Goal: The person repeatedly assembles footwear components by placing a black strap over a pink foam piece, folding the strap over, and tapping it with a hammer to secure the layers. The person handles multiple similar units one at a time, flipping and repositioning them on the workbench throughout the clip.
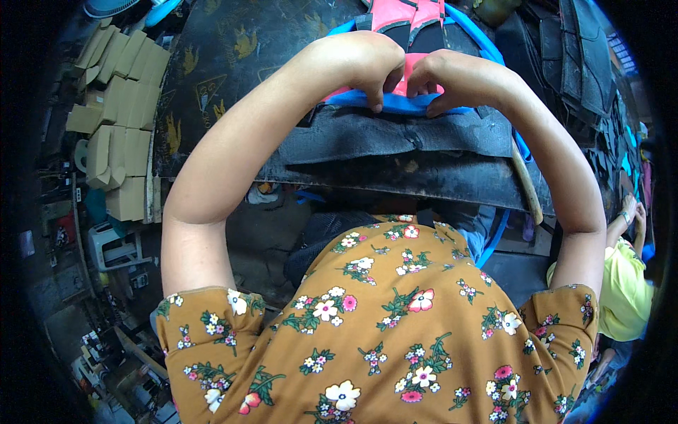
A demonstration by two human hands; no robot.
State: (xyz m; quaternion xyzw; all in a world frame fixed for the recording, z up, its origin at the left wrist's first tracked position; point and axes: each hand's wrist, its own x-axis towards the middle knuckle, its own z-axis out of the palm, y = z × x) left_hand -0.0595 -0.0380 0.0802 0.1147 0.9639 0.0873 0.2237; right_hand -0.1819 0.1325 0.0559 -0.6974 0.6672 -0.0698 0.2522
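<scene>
Both hands meet knuckle to knuckle: the left hand (367,67) and right hand (452,78) curl their fingers down, pinching the blue edging strip (402,104) of a pink and black piece (409,21). Just beneath them lie black rubber sheets (395,138) on the dark tabletop (212,78); cardboard boxes (120,106) sit well left.

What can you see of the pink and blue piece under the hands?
The pink and blue piece is a flat part with pink panels, black inserts and a bright blue rim, seemingly soft foam or fabric. It lies on the dark worktable, its near edge over a black rubbery sheet. The left hand and right hand press fingers on the blue edge.
</scene>
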